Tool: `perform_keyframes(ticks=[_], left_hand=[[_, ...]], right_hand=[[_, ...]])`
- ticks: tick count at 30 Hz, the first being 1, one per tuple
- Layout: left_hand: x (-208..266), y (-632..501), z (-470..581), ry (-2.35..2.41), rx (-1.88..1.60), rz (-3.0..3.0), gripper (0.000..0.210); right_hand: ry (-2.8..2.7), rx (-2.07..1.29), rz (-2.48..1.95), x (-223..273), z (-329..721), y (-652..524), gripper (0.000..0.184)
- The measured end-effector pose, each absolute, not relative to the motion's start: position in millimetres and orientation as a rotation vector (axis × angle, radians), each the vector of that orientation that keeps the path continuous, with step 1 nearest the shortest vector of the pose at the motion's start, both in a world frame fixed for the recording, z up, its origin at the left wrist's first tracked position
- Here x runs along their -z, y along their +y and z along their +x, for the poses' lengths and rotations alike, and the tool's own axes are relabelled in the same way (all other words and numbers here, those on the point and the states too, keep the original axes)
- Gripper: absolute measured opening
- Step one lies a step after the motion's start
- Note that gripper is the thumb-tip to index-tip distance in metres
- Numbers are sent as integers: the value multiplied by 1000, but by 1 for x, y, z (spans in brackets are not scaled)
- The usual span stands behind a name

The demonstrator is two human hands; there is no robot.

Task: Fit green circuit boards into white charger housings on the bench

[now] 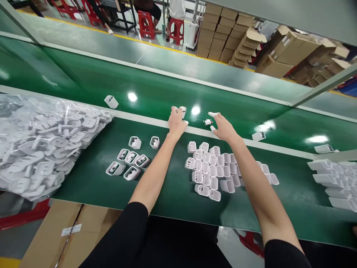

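My left hand point(176, 121) is closed around a small white plastic housing point(183, 110) on the green belt, just past the pale rail. To its right lies a small circuit board with a white part point(208, 122). Over that board my right hand point(223, 126) is open, thumb and fingers spread on either side, seemingly apart from it. White covers sit on some of the fingertips. Between my forearms and under the right one stands a cluster of open white housings point(212, 171). Left of my left forearm are several housings with boards inside point(131, 158).
A clear bag of white plastic parts point(50, 141) covers the table's left side. More white housings point(338, 182) stand at the far right. Single housings point(111, 101) lie along the belt point(156, 93). Beyond are cardboard boxes point(220, 29) and red stools point(176, 30) with people.
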State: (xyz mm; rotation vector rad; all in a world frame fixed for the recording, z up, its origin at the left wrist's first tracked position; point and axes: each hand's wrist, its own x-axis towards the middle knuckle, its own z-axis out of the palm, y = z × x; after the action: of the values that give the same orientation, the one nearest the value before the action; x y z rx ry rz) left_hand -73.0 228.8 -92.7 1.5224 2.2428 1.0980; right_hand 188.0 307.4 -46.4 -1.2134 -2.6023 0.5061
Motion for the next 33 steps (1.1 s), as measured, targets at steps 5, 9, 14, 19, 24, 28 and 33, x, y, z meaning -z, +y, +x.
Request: perform_keyframes(ticks=[5,9,14,19,24,28,33], left_hand=[[78,220,-69,2294,-1380,1371,44],[58,223,-61,2159,-1719,1285,36],[36,224,-51,1918,-1971,1311,24],[18,222,-44,1678,-2120,1339,26],[-3,215,-38,1542,-2133,1311,45],[-17,206,-34,1465,-2043,1372,50],[-28,195,-25,1389,-1938,1450,30]], right_hand=[[-2652,-684,-1200,65,153,345,46],[-2507,-660,-1306,73,156,354,37],[-2182,-524,-1478,42,217,360,44],[-1774,-563,-1659,-12,306,357,37],[-1485,-714,-1663,-32,354,314,50],[-1387,-669,-1596,-21,361,235,53],[-1280,-460,-1515,15,358,93,45]])
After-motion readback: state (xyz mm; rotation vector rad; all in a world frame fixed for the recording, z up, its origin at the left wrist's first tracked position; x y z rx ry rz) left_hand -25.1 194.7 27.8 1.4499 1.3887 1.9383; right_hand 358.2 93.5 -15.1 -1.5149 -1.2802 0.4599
